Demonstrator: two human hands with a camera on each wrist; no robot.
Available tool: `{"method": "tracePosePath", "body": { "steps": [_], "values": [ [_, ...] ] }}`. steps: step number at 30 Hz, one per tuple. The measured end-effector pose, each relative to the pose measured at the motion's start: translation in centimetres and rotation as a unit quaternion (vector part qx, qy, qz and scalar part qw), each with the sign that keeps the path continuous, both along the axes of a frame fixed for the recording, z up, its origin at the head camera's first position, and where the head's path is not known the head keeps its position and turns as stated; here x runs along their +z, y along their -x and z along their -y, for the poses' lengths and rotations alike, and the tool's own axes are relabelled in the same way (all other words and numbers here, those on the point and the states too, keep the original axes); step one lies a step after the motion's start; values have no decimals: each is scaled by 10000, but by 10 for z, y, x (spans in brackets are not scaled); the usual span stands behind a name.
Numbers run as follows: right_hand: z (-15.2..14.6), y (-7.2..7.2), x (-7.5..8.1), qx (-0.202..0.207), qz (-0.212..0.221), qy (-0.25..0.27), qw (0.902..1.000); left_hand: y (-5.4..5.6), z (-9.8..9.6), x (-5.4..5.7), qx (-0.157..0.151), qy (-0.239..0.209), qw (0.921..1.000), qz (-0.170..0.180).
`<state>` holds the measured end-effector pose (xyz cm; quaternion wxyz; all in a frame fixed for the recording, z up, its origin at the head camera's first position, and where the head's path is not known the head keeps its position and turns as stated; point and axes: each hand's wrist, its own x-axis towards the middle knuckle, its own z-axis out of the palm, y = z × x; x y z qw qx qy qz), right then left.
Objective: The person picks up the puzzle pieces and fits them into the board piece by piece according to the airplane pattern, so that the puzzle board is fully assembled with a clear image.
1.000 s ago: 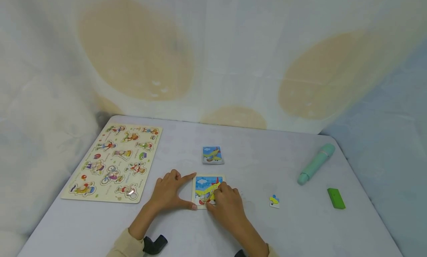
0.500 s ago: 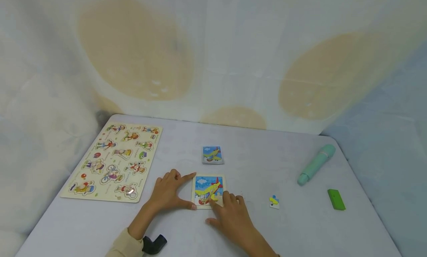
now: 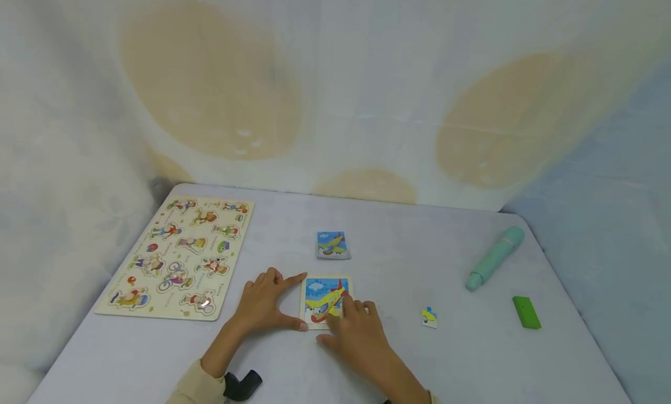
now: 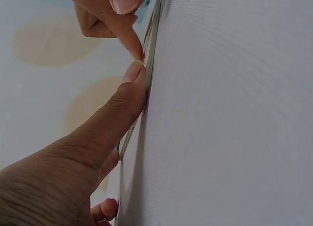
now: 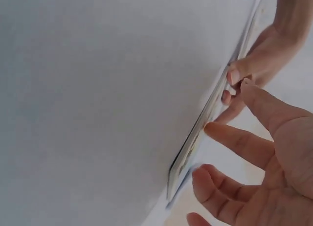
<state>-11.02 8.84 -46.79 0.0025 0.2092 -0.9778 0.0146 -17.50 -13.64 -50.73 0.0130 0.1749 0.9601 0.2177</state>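
A small square jigsaw puzzle (image 3: 321,287) with a yellow airplane on blue sky lies in a pale frame on the table. My left hand (image 3: 264,302) steadies its left side, index fingertip at the far corner and straight thumb at the near one. In the left wrist view that thumb (image 4: 115,106) rests on the frame's edge. My right hand (image 3: 359,331) presses the lower right of the picture with its index finger (image 5: 239,140), thumb held apart. A loose puzzle piece (image 3: 429,317), yellow, blue and white, lies to the right.
Behind the puzzle lies a small airplane picture (image 3: 332,245). A large peg puzzle board (image 3: 180,258) with cartoon figures is at left. A mint-green cylinder (image 3: 494,259) and a green block (image 3: 526,312) lie at right. White cloth walls (image 3: 367,101) surround the table.
My right hand first lifted off the puzzle, uncovering its right side, then moved its index finger back onto the picture. The left hand stays at the frame's left side.
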Motion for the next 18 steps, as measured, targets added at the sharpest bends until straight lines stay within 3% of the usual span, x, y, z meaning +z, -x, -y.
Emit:
{"method": "tracePosePath", "body": {
  "steps": [6, 11, 18],
  "values": [
    [-23, 4, 1, -696, 81, 956, 9929, 2, 0, -3, 12, 72, 10000, 17],
    [-54, 4, 0, -1249, -150, 1148, 9854, 2, 0, -3, 24, 102, 9999, 85],
    [-104, -1, 2, -1594, -70, 1617, 9739, 1, 0, -1, 7, 9, 10000, 52]
  ]
}}
